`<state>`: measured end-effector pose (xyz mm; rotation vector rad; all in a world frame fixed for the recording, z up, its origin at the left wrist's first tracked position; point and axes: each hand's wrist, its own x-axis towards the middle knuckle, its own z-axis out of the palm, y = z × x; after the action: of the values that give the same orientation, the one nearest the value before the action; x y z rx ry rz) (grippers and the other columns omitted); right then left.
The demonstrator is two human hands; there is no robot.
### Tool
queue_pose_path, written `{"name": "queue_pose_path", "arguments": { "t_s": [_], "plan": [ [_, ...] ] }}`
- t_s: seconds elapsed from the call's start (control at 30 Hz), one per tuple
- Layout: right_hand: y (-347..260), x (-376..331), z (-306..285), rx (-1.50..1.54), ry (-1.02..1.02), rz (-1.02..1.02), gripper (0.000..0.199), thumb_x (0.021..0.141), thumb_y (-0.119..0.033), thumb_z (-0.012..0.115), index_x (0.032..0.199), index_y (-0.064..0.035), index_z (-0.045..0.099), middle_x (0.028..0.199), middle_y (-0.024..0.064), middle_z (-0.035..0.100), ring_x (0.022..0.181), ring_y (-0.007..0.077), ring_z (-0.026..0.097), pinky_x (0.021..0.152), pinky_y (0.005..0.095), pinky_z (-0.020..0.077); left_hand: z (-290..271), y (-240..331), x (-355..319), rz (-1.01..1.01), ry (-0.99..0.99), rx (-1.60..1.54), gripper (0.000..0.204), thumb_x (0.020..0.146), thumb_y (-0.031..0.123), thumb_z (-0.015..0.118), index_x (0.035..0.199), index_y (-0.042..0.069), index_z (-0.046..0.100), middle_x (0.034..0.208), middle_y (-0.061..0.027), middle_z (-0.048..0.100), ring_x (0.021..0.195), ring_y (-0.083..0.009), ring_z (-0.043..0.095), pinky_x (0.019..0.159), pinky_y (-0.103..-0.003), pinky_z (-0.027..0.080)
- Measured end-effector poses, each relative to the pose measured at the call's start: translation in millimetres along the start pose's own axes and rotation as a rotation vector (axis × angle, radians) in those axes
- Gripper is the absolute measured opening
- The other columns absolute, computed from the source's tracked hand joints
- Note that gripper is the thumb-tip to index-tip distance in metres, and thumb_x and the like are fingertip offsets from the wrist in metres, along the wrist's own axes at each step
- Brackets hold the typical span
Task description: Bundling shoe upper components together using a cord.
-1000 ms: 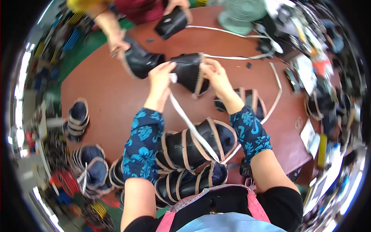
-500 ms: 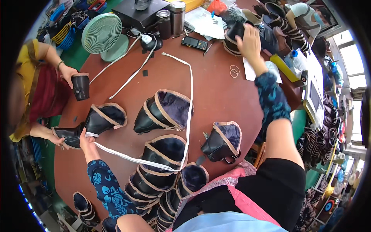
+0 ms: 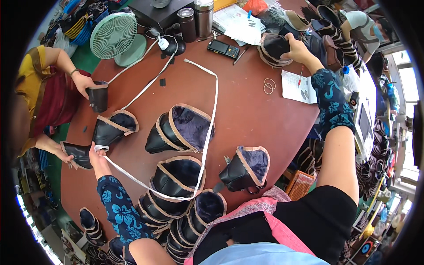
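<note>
My left hand [image 3: 99, 160] is closed round a white cloth strap [image 3: 132, 176], beside a black boot upper [image 3: 107, 132] with a tan zigzag edge. The strap runs over the table to a stack of fur-lined boot uppers [image 3: 181, 174] by my lap, then bends away to the far side. At the far right, my right hand [image 3: 297, 49] grips the edge of a black boot upper [image 3: 274, 47]. In the middle lie nested uppers [image 3: 187, 126] with dark fur lining; another fur-lined upper [image 3: 247, 168] lies nearer me, with small scissors-like handles partly hidden behind it.
A co-worker's hands [image 3: 84, 84] at the left hold a small black upper [image 3: 98, 97] and another dark piece [image 3: 79, 155]. A green fan [image 3: 115, 36], metal flasks [image 3: 203, 20], a handheld scanner [image 3: 223, 48] and papers stand or lie at the back. An open notebook [image 3: 295, 86] lies near my right arm.
My right hand has shifted right, from over the far black upper to its right edge. The notebook with a red pen shows more now. My left hand keeps the strap.
</note>
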<state>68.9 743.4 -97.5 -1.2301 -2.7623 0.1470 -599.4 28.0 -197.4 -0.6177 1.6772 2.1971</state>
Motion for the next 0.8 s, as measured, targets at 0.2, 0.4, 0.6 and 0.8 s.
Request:
{"name": "queue_pose_path", "arguments": {
  "t_s": [0.2, 0.4, 0.6, 0.8],
  "plan": [
    [0, 13, 22, -0.331, -0.320, -0.183, 0.123, 0.064, -0.027, 0.102, 0.159, 0.0014, 0.028, 0.103, 0.0240, 0.079, 0.109, 0.0431, 0.076, 0.104, 0.0455, 0.0471, -20, -11, 4, 0.082, -0.027, -0.036, 0.018, 0.109, 0.015, 0.069, 0.094, 0.008, 0.062, 0.070, 0.0025, 0.046, 0.053, -0.0092, 0.037, 0.048, -0.026, 0.029],
    [30, 26, 60, -0.403, -0.304, -0.199, 0.122, 0.066, -0.025, 0.100, 0.161, 0.0023, 0.028, 0.096, 0.0226, 0.079, 0.103, 0.0416, 0.078, 0.098, 0.0450, 0.0477, -34, -63, -23, 0.252, -0.236, 0.273, 0.046, 0.115, 0.014, 0.048, 0.159, 0.000, 0.051, 0.094, 0.0003, 0.050, 0.071, -0.0090, 0.044, 0.060, -0.021, 0.039],
    [26, 17, 92, -0.284, 0.008, -0.365, 0.111, 0.082, -0.046, 0.090, 0.162, 0.0066, 0.034, 0.119, 0.0287, 0.076, 0.112, 0.0451, 0.074, 0.108, 0.0510, 0.0508, -63, -49, -27, 0.521, -0.419, 0.585, 0.040, 0.106, 0.016, 0.061, 0.140, -0.003, 0.067, 0.118, -0.0113, 0.078, 0.108, -0.0211, 0.074, 0.101, -0.034, 0.058],
    [21, 2, 119, -0.323, 0.054, -0.260, 0.093, 0.078, -0.011, 0.082, 0.158, 0.0007, 0.034, 0.094, 0.0203, 0.077, 0.098, 0.0426, 0.075, 0.096, 0.0505, 0.0478, -10, -27, -19, 0.178, -0.007, -0.214, 0.008, 0.103, 0.009, 0.076, 0.109, 0.005, 0.072, 0.091, -0.0042, 0.066, 0.068, -0.0134, 0.059, 0.053, -0.028, 0.040]
  ]
}}
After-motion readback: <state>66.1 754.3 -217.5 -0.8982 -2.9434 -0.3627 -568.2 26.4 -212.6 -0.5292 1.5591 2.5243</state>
